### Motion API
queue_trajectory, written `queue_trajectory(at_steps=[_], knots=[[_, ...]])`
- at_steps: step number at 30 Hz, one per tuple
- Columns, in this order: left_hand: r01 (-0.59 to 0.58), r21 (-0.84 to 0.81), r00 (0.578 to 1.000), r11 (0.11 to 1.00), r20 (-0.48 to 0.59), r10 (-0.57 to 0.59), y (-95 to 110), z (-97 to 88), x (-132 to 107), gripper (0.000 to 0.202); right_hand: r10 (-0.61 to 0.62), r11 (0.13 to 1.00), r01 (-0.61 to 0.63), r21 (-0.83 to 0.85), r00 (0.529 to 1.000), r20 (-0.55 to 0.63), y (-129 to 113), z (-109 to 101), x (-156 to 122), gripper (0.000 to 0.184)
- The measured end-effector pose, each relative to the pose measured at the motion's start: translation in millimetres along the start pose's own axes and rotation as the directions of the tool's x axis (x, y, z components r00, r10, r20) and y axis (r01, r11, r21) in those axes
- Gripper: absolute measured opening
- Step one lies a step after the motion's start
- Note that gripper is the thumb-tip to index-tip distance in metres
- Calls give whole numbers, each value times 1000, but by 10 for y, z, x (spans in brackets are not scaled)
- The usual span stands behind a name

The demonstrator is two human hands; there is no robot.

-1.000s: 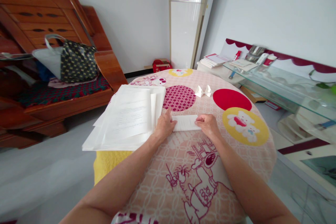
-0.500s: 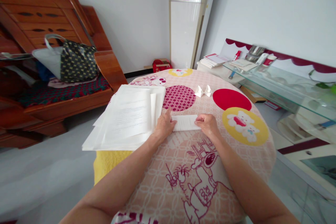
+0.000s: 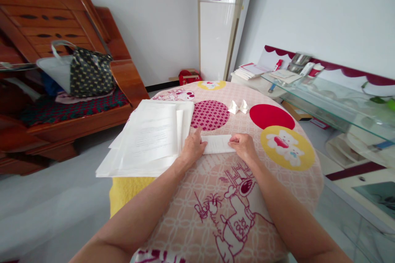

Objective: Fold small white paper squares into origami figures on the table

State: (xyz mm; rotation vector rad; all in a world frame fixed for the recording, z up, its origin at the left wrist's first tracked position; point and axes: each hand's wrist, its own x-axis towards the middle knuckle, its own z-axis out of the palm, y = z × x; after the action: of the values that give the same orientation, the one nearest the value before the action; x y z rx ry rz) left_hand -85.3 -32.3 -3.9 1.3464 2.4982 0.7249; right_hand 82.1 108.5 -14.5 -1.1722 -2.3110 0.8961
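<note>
Between my two hands a folded strip of white paper (image 3: 218, 144) lies flat across the patterned tablecloth (image 3: 185, 218). My left hand (image 3: 194, 146) grips its left end, thumb on top and fingers along the edge. At the right end, the thumb and fingers of my right hand (image 3: 242, 144) pinch the paper. Left of my left hand rests a stack of white sheets (image 3: 151, 135), the top one bearing faint lines of print. Two small folded paper pieces (image 3: 238, 107) stand beyond the strip, side by side.
To the left is a wooden bench (image 3: 68, 127) with a dark patterned bag (image 3: 91, 72) on it. A glass shelf (image 3: 336, 98) with items stands at the right. Behind the table rises a tall white appliance (image 3: 217, 28), with a red bag (image 3: 189, 77) near its base.
Both hands keep the same hold on the folded paper strip. The whole view has shifted very slightly; nothing else visibly differs.
</note>
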Motion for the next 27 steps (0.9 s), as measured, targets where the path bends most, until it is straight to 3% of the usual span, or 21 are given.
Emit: queue_trajectory(at_steps=[6, 10, 13, 16, 19, 22, 27], knots=[[-161, 131, 983, 978, -67, 171, -43, 47, -28, 43, 10, 1000, -10, -13, 1000, 4, -24, -9, -9, 10], [-386, 111, 898, 916, -183, 401, -81, 84, 1, 41, 5, 1000, -5, -30, 1000, 2, -47, -20, -17, 10], [-511, 42, 835, 859, -214, 507, -154, 176, 69, 48, 14, 999, -14, -39, 1000, 5, -62, -28, -19, 10], [-579, -71, 811, 812, -151, 565, -233, 277, 133, 38, 17, 999, -17, -49, 1000, 3, -71, -35, -21, 10], [-548, -80, 837, 833, -57, 545, -249, 302, 145, 33, 7, 998, -7, -61, 1000, 0, -77, -38, -26, 9], [-544, -30, 838, 838, 35, 545, -196, 246, 105, 30, 11, 997, -10, -72, 1000, 10, -84, -36, -30, 10], [-604, 33, 792, 796, 136, 595, -104, 132, 35, 34, 40, 991, -37, -128, 999, 26, -92, -82, -18, 13]])
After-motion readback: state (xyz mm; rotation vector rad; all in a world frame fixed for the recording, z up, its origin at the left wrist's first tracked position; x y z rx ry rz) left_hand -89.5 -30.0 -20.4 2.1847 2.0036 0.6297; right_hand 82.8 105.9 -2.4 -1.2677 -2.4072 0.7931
